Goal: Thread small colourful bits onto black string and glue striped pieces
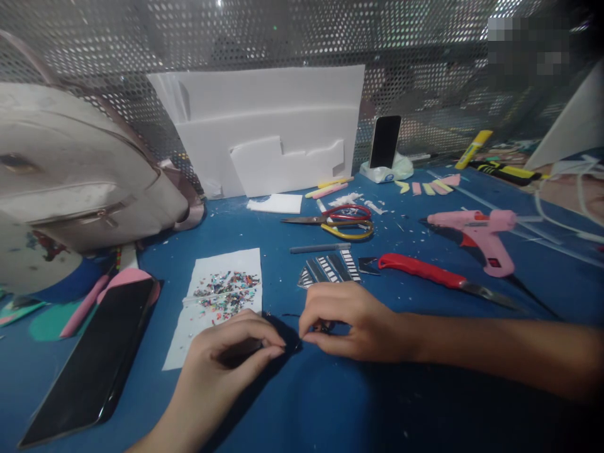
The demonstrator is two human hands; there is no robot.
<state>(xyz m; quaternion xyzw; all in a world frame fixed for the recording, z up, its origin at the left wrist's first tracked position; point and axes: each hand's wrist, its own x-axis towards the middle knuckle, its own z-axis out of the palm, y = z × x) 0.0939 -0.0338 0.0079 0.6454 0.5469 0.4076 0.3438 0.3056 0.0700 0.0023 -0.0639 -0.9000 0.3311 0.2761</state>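
Observation:
My left hand point(226, 352) and my right hand point(349, 321) meet low at the centre of the blue table point(330, 402). Both are pinched shut on a small dark piece point(295, 343) between their fingertips; I cannot make out what it is. A white sheet point(207, 314) strewn with coloured glitter bits point(226, 290) lies just left of my left hand. Small black-and-white striped pieces point(330, 267) lie just beyond my right hand.
A red-handled knife point(438, 277), pink glue gun point(481, 236) and two scissors point(340, 221) lie behind. A dark phone point(94, 365) lies at left under a pale backpack point(70, 182). White foam boards point(268, 126) and a propped phone point(384, 141) stand against the perforated wall.

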